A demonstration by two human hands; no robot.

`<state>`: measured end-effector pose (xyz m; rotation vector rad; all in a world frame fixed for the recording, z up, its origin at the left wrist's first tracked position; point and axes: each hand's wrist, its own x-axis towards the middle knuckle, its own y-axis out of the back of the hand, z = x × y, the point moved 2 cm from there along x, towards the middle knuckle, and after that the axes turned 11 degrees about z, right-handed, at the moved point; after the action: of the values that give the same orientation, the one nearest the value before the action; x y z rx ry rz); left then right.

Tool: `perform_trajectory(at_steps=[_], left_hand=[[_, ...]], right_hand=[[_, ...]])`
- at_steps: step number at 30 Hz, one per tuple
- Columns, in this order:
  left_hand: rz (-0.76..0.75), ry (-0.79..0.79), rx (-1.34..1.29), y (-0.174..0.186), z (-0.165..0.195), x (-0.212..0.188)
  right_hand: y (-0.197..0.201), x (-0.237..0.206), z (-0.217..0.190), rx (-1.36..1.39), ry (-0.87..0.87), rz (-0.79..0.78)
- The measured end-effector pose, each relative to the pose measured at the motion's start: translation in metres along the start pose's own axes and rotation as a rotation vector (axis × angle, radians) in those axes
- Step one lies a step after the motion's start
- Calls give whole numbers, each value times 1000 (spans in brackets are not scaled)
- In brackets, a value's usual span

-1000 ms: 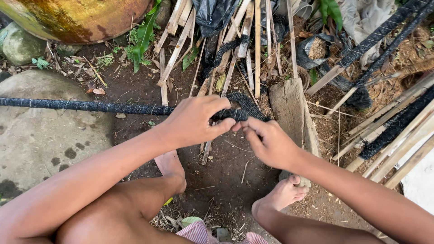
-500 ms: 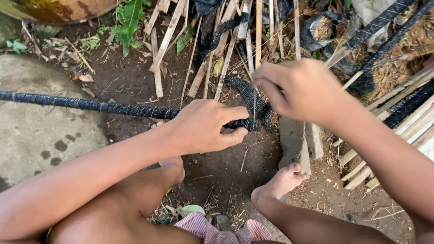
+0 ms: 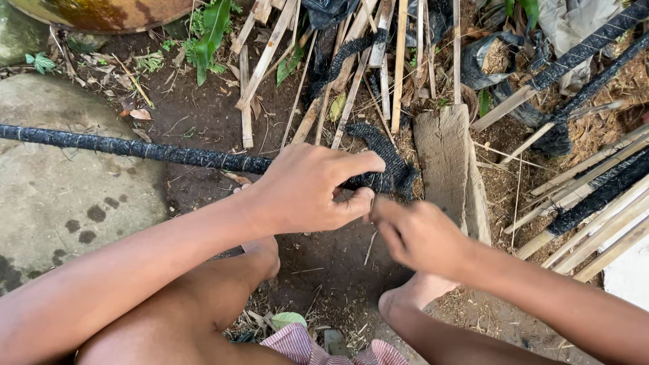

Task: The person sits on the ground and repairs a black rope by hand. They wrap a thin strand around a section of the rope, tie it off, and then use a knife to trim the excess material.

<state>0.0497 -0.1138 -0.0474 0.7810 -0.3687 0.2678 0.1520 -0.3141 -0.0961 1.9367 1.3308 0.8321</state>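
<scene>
A long stick wrapped in black netting runs from the left edge to the middle of the view. My left hand grips its wrapped end, thumb under and fingers over. A loose strip of black netting trails off from the end toward the upper middle. My right hand is blurred, just right of and below the left hand, fingers curled at the stick's end. Whether it holds a thread or the netting I cannot tell.
Bare bamboo slats lie fanned on the dirt above. A wooden block stands right of the hands. More black-wrapped sticks lie at the right. A flat stone is at left. My bare feet rest below.
My right hand has come down from above the stick to just beside the left hand. The left hand has kept its grip on the wrapped stick.
</scene>
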Motion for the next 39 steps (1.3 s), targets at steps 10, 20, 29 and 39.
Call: perform_trajectory(at_steps=[10, 20, 29, 39], left_hand=[[9, 81, -28, 0, -10, 6], [-58, 123, -75, -18, -16, 7], [0, 118, -58, 3, -5, 16], [-9, 72, -162, -4, -26, 15]], right_hand=[[10, 1, -12, -317, 268, 59], [76, 67, -5, -286, 402, 111], [13, 51, 15, 260, -205, -9], [56, 31, -33, -190, 166, 40]])
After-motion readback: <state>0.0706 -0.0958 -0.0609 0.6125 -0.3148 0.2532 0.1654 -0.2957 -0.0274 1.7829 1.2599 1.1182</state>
